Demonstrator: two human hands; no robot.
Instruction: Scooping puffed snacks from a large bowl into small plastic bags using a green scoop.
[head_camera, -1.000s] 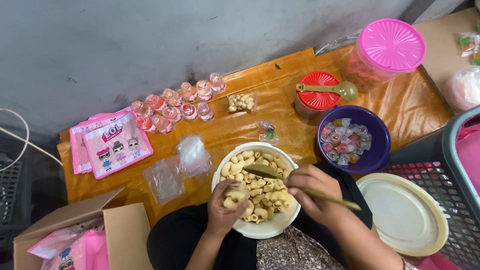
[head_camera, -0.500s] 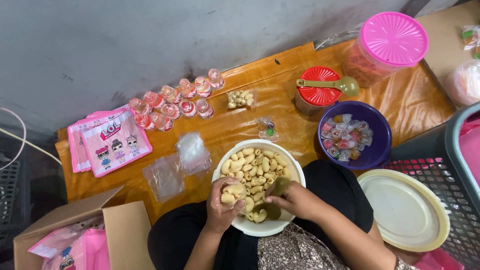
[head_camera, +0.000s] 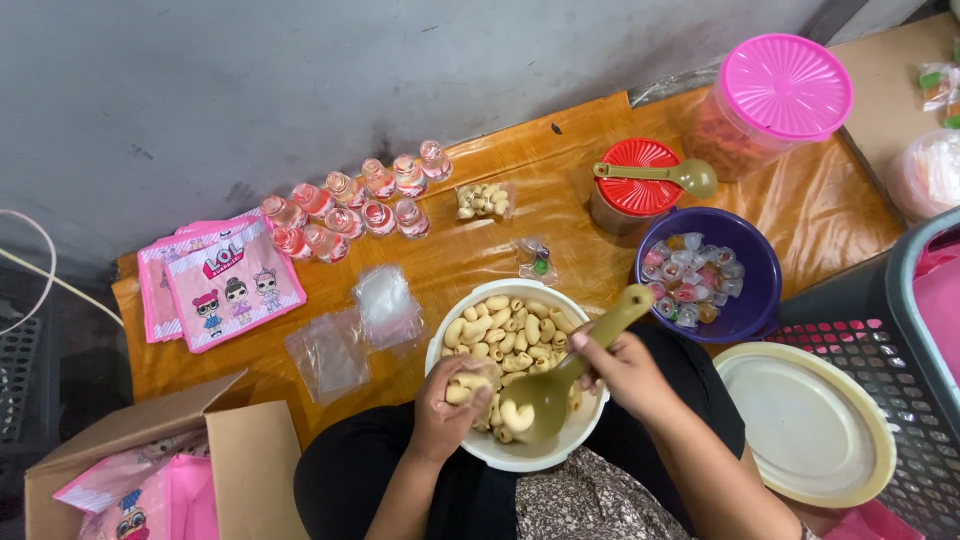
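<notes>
The right hand (head_camera: 625, 372) has its grip closed around the handle of an olive-green spoon (head_camera: 560, 385), tilted so its bowl carries one pale curled snack toward the left hand (head_camera: 447, 415). That hand is clenched on a small clear bag (head_camera: 468, 383) of the same snacks, held low over the white bowl (head_camera: 520, 455), likely so spills fall back in. Above, on the orange surface (head_camera: 560, 225), lie empty clear bags (head_camera: 330, 352), a filled one (head_camera: 482, 201) and small bottles (head_camera: 350, 205); a purple bowl (head_camera: 750, 310) of jelly cups sits at the right.
</notes>
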